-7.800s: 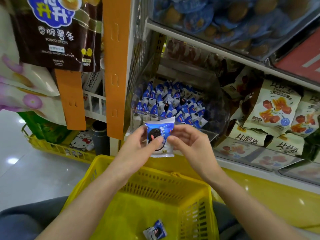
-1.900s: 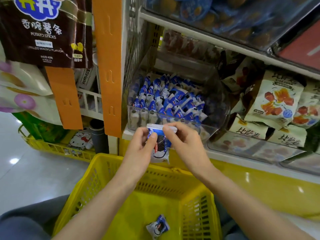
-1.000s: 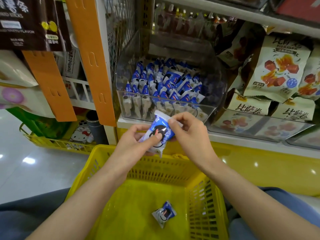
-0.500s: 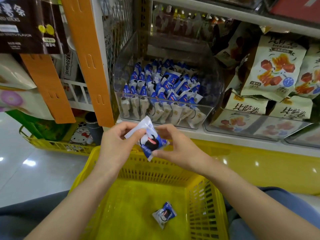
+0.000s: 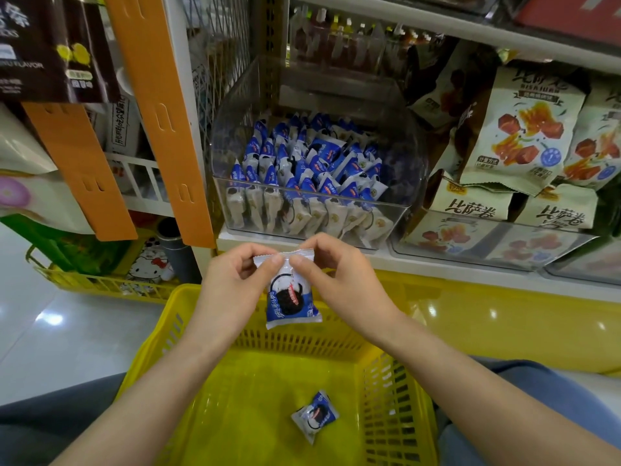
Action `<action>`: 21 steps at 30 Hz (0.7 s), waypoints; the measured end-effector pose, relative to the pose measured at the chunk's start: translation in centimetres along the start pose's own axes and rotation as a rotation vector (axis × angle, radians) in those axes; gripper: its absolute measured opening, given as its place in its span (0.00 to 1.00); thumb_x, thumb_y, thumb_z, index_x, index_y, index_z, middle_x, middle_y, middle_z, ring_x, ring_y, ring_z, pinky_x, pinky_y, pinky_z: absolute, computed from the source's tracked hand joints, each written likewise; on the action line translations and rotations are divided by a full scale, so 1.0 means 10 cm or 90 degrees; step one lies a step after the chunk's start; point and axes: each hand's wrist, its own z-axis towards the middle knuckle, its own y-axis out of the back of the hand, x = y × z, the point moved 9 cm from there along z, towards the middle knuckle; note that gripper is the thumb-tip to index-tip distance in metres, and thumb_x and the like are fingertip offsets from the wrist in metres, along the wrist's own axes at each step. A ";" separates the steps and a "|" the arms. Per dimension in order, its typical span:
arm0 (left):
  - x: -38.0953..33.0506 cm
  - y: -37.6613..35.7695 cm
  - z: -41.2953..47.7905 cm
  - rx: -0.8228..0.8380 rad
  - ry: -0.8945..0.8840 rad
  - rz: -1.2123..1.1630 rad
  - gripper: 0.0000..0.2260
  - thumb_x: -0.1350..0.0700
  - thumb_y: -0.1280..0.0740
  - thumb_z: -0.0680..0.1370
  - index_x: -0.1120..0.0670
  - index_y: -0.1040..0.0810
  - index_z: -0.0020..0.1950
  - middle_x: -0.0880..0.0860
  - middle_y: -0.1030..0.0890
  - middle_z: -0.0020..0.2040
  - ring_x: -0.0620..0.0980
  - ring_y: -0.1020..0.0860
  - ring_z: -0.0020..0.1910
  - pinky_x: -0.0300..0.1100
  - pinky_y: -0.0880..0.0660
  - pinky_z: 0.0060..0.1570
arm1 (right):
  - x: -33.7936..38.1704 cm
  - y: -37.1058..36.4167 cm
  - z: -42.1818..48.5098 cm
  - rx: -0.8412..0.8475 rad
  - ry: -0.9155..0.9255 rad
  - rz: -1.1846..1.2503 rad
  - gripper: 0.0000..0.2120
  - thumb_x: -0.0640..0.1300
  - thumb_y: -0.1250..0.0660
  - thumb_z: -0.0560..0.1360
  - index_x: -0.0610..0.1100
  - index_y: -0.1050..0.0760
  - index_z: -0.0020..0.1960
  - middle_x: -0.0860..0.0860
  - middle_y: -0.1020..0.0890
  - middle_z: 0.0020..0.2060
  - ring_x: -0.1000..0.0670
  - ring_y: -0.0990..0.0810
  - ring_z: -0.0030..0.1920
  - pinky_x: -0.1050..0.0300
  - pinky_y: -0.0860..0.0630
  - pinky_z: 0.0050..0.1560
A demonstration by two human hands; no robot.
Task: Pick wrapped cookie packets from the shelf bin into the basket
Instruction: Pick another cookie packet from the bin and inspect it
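Lying flat on the floor of the yellow basket (image 5: 396, 415), toward its near right, a loose cookie packet (image 5: 314, 415) sits apart from the slotted walls in view, with bare yellow floor open to its left and on its far side. Above the basket's far end, both hands hold up the held cookie packet (image 5: 291, 299). The left hand (image 5: 232, 290) pinches the left part of its crimped top seam between thumb and forefinger. The right hand (image 5: 339, 280) pinches the right part, and the fingertips nearly meet at the middle. The wrapper hangs free below the seam, its lower edge near the basket's far rim.

Just beyond the knuckles runs the white shelf edge (image 5: 453, 269). On it stands the clear shelf bin (image 5: 401, 153), its low front wall facing the hands and its top open. Blue-and-white cookie packets (image 5: 302, 169) stand packed in rows inside, reaching from the left wall to the right. An orange strip (image 5: 161, 112) hangs just left of the bin, and pizza-roll snack bags (image 5: 524, 129) crowd the neighbouring bin on the right.
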 end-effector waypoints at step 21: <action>0.38 -0.12 0.01 0.066 0.275 -0.179 0.19 0.43 0.47 0.79 0.53 0.22 0.50 0.53 0.16 0.41 0.49 0.19 0.38 0.39 0.25 0.34 | 0.31 0.06 -0.10 -0.052 0.240 -0.190 0.02 0.38 0.33 0.74 0.39 0.23 0.45 0.47 0.22 0.47 0.52 0.23 0.49 0.59 0.26 0.50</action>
